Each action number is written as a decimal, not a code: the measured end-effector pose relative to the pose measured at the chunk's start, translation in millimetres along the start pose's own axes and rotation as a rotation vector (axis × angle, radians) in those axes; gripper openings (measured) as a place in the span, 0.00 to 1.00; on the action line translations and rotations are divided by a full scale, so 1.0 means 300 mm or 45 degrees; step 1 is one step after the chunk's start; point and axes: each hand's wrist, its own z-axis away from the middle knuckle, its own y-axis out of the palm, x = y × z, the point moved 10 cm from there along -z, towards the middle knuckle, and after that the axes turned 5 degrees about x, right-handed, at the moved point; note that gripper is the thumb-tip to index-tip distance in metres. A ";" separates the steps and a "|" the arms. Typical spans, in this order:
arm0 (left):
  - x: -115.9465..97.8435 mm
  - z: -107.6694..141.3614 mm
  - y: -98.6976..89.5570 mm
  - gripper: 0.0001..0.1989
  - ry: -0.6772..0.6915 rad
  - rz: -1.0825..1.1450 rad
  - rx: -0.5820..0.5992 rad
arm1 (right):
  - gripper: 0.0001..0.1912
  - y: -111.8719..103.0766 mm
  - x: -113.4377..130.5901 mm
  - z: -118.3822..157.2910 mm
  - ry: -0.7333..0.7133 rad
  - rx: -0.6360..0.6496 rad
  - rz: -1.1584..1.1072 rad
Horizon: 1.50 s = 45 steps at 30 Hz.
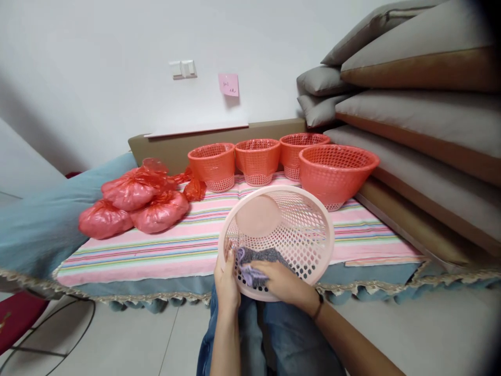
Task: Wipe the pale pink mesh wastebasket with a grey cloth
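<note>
A pale pink plastic basket (260, 216) with a perforated wall is tilted on my lap, its mouth turned toward me. My left hand (227, 284) grips the near left part of its rim, thumb on the inside. Inside the basket, my right hand (279, 282) is closed on a grey and purple cloth (270, 255), pressed against the lower wall. The right fingers are partly hidden by the cloth.
Several red-orange baskets (211, 162) stand on the striped cover (156, 258) behind. Knotted red plastic bags (160, 211) lie in a pile at left. Grey-brown cushions (422, 115) are stacked high at right. A dark red stool (19, 318) stands at lower left.
</note>
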 end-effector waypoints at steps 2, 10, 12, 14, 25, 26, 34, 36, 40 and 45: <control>-0.010 -0.001 0.004 0.28 0.002 0.023 0.004 | 0.44 0.049 0.023 0.091 0.114 0.100 0.056; -0.011 0.005 0.005 0.32 -0.159 0.072 -0.029 | 0.44 0.060 -0.052 0.296 0.370 0.229 0.362; -0.009 0.002 0.012 0.31 -0.155 0.063 -0.005 | 0.44 0.039 -0.096 0.331 0.387 0.192 0.410; -0.010 0.000 0.025 0.30 -0.124 0.039 0.032 | 0.44 0.024 -0.137 0.361 0.404 0.157 0.452; -0.011 0.015 0.067 0.28 -0.025 -0.032 0.127 | 0.43 -0.318 -0.085 0.164 0.061 -0.694 0.368; -0.010 0.017 0.066 0.29 -0.037 -0.017 0.119 | 0.41 -0.334 -0.092 0.106 0.073 -0.701 0.409; 0.000 0.022 0.054 0.28 -0.023 -0.070 0.114 | 0.30 -0.170 -0.346 -0.255 0.427 -0.267 0.615; 0.002 0.020 0.057 0.28 0.001 -0.105 0.124 | 0.30 -0.131 -0.391 -0.275 0.465 -0.219 0.601; 0.010 0.012 0.066 0.27 0.008 -0.156 0.156 | 0.28 -0.114 -0.439 -0.302 0.522 -0.155 0.573; 0.014 -0.001 0.070 0.24 0.029 -0.181 0.152 | 0.24 -0.117 -0.427 -0.317 0.538 -0.108 0.518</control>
